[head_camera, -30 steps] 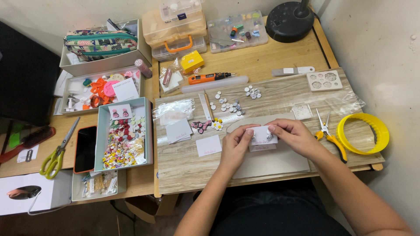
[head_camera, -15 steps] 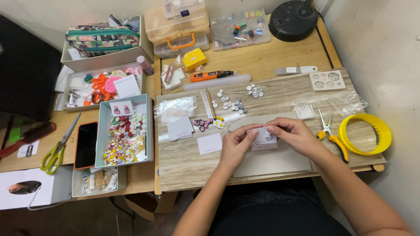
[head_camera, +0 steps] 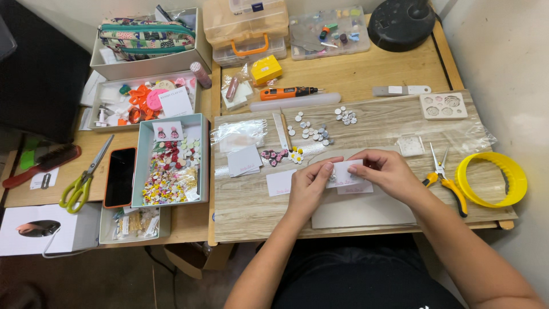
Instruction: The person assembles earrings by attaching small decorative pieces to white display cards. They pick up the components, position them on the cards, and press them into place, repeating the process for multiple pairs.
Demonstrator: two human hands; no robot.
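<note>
Both of my hands meet over a small white card (head_camera: 345,174) at the middle of a wood-grain mat (head_camera: 389,123). My left hand (head_camera: 310,186) pinches its left edge with thumb and forefinger. My right hand (head_camera: 386,173) grips its right edge from above. Under the card lie another white card and a grey sheet (head_camera: 366,210). Just left of my hands sit a white flower piece (head_camera: 295,155), some dark pink pieces (head_camera: 274,155) and a loose white card (head_camera: 280,183).
Yellow-handled pliers (head_camera: 445,182) and a yellow ring (head_camera: 492,178) lie to the right. A tray of small coloured pieces (head_camera: 170,166), a phone (head_camera: 120,177) and green scissors (head_camera: 84,177) lie left. Storage boxes (head_camera: 246,26), an orange tool (head_camera: 286,92) and a mould (head_camera: 443,105) sit farther back.
My hands stay on the white card with only slight finger shifts. The view has drifted a little.
</note>
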